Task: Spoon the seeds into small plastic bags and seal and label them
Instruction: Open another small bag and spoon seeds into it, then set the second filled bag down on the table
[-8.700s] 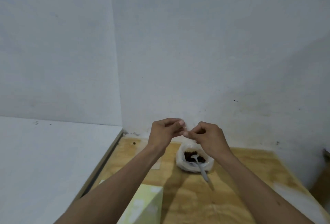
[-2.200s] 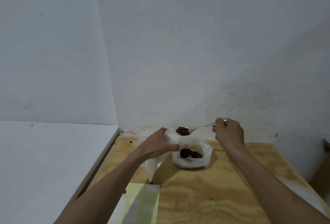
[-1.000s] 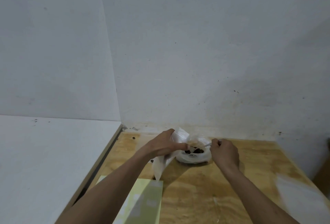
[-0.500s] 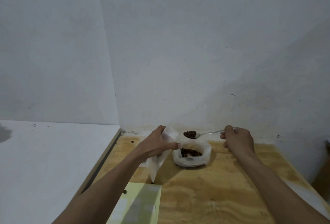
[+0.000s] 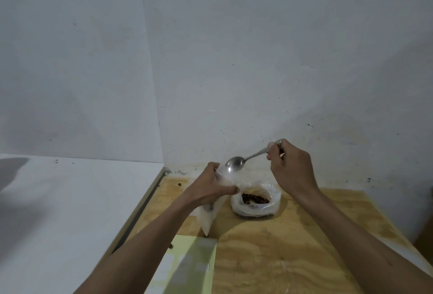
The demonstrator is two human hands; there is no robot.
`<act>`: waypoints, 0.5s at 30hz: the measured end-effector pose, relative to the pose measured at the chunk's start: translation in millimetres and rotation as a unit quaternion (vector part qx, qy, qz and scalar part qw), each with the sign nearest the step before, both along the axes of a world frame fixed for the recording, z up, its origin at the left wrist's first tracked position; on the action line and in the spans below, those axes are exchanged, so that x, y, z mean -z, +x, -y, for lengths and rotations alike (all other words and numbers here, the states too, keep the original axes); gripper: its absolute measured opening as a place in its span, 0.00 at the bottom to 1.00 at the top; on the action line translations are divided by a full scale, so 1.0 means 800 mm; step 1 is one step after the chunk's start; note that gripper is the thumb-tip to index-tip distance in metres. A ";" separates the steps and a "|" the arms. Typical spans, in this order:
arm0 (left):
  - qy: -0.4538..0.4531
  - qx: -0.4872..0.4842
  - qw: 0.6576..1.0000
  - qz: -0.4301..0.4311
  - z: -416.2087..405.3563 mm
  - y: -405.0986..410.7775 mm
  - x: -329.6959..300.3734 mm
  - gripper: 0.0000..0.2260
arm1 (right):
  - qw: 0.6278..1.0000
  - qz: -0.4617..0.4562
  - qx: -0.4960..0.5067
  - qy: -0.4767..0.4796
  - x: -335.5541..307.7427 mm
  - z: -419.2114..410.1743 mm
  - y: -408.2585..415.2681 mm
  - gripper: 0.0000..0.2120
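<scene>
My left hand grips the mouth of a small clear plastic bag that hangs down to the plywood table. My right hand holds a metal spoon by its handle. The spoon's bowl is tipped at the bag's mouth and looks empty. Just right of the bag sits a larger rolled-down plastic bag with dark brown seeds inside.
A yellow-green sheet with white labels lies at the table's near left. A white surface adjoins the table on the left. White walls stand close behind. A loose seed lies near the back left corner.
The spoon, loaded with seeds over the big bag half a second ago, has risen and tipped at the small bag's mouth; its bowl now looks empty. My left hand still holds the small bag.
</scene>
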State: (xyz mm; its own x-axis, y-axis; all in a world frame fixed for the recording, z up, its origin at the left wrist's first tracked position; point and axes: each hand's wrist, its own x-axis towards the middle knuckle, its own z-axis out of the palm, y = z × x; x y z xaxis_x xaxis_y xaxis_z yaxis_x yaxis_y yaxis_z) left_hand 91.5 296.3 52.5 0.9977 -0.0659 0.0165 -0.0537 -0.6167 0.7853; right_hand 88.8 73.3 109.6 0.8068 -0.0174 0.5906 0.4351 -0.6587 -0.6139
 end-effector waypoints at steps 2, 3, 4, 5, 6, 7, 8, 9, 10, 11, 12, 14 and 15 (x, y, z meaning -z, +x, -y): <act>-0.035 -0.021 0.999 0.003 -0.002 -0.002 -0.002 0.38 | 0.999 0.046 0.007 -0.008 -0.002 0.008 -0.003 0.14; -0.054 -0.031 0.998 0.005 -0.002 -0.002 -0.003 0.36 | 0.998 0.065 0.009 -0.025 0.001 0.014 -0.005 0.12; -0.070 -0.039 0.997 0.008 -0.003 -0.003 -0.004 0.35 | 0.995 0.086 0.009 -0.050 0.006 0.020 -0.006 0.11; -0.084 -0.044 0.995 0.012 -0.003 -0.004 -0.005 0.34 | 0.990 0.109 0.008 -0.085 0.014 0.026 -0.008 0.09; -0.098 -0.048 0.994 0.018 -0.003 -0.003 -0.005 0.34 | 0.982 0.132 0.008 -0.135 0.025 0.032 -0.010 0.08; -0.113 -0.052 0.992 0.023 -0.003 -0.003 -0.005 0.34 | 0.969 0.154 0.006 -0.195 0.037 0.038 -0.012 0.07; -0.127 -0.055 0.990 0.026 -0.002 -0.003 -0.006 0.34 | 0.951 0.174 -0.001 -0.257 0.052 0.044 -0.013 0.07; -0.140 -0.056 0.988 0.025 0.000 -0.004 -0.006 0.34 | 0.932 0.186 -0.016 -0.311 0.069 0.050 -0.014 0.06; -0.150 -0.056 0.987 0.025 0.001 -0.005 -0.007 0.33 | 0.918 0.184 -0.033 -0.350 0.085 0.055 -0.015 0.05; -0.160 -0.055 0.985 0.023 0.002 -0.005 -0.006 0.33 | 0.909 0.175 -0.051 -0.375 0.098 0.059 -0.016 0.04; -0.173 -0.052 0.983 0.019 0.004 -0.005 -0.007 0.33 | 0.904 0.163 -0.064 -0.389 0.110 0.062 -0.017 0.05; -0.187 -0.051 0.981 0.019 0.007 -0.006 -0.008 0.33 | 0.897 0.141 -0.083 -0.411 0.125 0.068 -0.021 0.08; -0.192 -0.052 0.980 0.020 0.007 -0.006 -0.008 0.34 | 0.893 0.133 -0.094 -0.421 0.129 0.069 -0.024 0.08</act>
State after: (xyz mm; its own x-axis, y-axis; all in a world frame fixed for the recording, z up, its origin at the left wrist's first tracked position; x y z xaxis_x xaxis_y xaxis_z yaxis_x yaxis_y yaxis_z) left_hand 86.9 290.8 59.2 0.9967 0.0550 0.0597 -0.0419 -0.2808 0.9588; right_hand 69.5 17.9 6.7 0.5783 0.6429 0.5022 0.6427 -0.7382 0.2050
